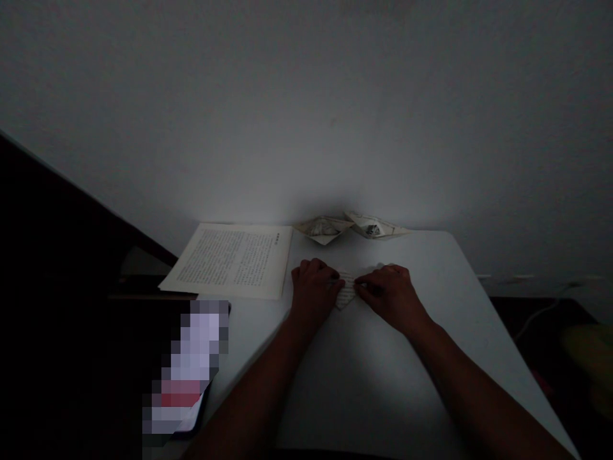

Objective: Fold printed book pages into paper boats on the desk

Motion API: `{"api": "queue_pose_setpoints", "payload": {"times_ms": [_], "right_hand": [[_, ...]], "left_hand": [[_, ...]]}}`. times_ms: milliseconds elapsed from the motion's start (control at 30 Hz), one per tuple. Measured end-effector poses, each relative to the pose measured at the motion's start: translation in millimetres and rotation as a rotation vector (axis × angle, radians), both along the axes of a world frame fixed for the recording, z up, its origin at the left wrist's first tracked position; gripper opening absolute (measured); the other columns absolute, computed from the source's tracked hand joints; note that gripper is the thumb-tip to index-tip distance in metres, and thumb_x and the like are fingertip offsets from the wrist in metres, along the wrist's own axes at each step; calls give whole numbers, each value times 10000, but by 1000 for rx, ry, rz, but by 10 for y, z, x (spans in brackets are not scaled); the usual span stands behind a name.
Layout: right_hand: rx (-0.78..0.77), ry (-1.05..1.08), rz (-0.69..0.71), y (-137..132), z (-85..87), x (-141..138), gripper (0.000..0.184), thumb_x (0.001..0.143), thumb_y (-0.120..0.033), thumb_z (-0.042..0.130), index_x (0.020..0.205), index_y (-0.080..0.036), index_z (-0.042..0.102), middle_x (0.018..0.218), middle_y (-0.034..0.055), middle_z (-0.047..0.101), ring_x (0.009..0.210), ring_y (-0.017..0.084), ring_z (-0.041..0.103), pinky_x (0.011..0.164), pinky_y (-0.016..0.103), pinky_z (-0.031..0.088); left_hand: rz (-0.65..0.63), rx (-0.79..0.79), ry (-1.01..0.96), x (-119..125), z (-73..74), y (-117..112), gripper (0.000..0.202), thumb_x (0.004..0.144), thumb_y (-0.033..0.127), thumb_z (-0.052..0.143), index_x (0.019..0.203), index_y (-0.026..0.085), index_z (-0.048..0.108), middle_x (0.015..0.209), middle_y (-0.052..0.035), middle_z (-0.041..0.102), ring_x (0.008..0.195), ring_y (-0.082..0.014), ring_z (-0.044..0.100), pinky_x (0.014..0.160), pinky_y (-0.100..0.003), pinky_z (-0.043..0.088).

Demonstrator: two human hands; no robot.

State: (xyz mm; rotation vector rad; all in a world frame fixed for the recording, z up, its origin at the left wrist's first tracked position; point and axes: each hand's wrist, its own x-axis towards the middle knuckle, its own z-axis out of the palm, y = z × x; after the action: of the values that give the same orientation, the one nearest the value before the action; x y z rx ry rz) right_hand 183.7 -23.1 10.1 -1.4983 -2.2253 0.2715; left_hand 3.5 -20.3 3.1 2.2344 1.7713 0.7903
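A small folded piece of printed paper (345, 295) lies on the white table between my hands, one corner pointing towards me. My left hand (316, 286) grips its left side, with the thumb and forefinger on the paper and the other fingers curled. At the right corner my right hand (387, 287) pinches the paper between thumb and forefinger. Beyond my hands stand two folded paper boats, a left one (324, 237) and a right one (379, 232), their tips meeting. The palms and the paper's outer edges are partly hidden in the dim light.
A stack of printed sheets (253, 291) rests at the table's back left. A phone (191, 364) with a blurred-out screen lies along the left edge. Behind the white table (433, 268) rises a pale wall (306, 115). A thin cable (541, 313) hangs at the right.
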Motion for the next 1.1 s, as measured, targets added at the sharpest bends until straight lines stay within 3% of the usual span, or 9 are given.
{"api": "queue_pose_setpoints", "payload": {"times_ms": [167, 500, 833, 1100], "right_hand": [[29, -76, 23, -18, 26, -5, 141, 830, -324, 596, 884, -256, 707, 746, -6, 688, 764, 172, 588, 877, 372, 263], [69, -206, 33, -59, 26, -34, 228, 875, -339, 535, 1026, -275, 694, 802, 23, 643, 794, 181, 530, 866, 356, 256], [89, -339, 43, -96, 18, -105, 374, 891, -291, 483, 1258, -282, 558, 894, 50, 607, 839, 199, 479, 838, 355, 244], [40, -449, 51, 22, 100, -220, 483, 853, -302, 486, 1336, -284, 469, 935, 83, 611, 866, 230, 503, 783, 365, 246]], "left_hand": [[-57, 50, 112, 91, -11, -62, 112, 857, 205, 552, 899, 184, 654, 952, -55, 580, 922, -205, 488, 832, -352, 385], [-87, 37, 138, 60, 3, -55, 152, 868, 212, 534, 927, 202, 675, 925, -52, 578, 898, -203, 491, 813, -352, 398], [-110, 19, 118, 66, -21, -38, 169, 884, 210, 511, 851, 188, 676, 922, -52, 570, 884, -188, 482, 804, -318, 406], [-136, 12, 94, 36, -9, -30, 182, 887, 194, 495, 906, 201, 676, 899, -50, 567, 872, -185, 483, 800, -316, 412]]}}
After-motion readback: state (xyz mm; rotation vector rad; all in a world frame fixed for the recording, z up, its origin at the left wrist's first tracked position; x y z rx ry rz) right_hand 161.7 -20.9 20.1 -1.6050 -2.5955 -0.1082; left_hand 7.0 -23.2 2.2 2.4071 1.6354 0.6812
